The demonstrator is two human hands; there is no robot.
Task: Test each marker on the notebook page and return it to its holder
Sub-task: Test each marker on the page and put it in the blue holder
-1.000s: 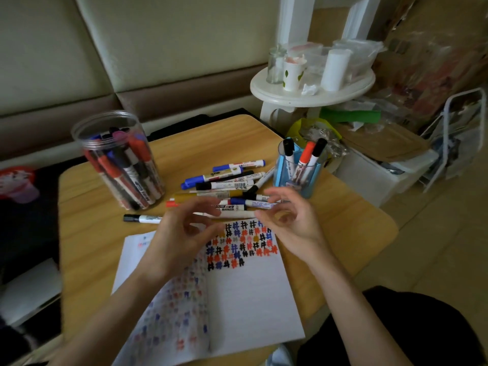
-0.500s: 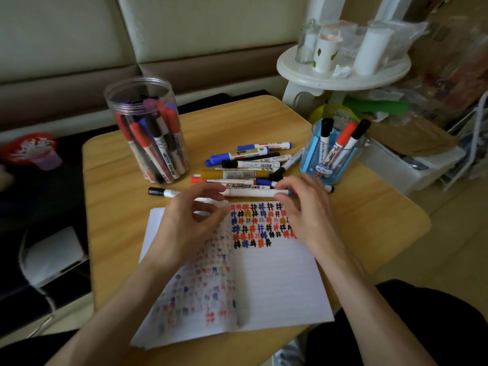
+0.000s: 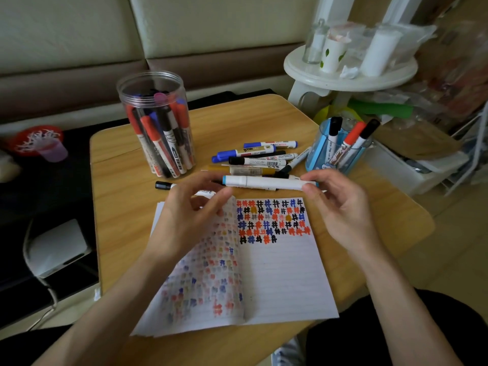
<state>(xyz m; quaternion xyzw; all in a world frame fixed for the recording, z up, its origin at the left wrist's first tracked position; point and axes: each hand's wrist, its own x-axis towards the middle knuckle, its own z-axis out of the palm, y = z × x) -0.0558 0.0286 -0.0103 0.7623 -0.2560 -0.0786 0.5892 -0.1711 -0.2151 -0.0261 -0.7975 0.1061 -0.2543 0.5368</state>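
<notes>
Dim soft daylight, wide-angle edge warp, mild blur.

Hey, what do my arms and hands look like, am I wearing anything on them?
Both forearms are bare, with no sleeves in view. The left hand and right hand show no gloves, rings, watch or bracelet.

Head cam, wide-angle, fwd/down, close over notebook.

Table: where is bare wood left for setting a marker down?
On the table, bare wood: the left strip between jar and notebook; the back edge behind the loose markers; the right corner beyond the notebook. Crowded: the middle, where loose markers lie between jar and blue holder.
</notes>
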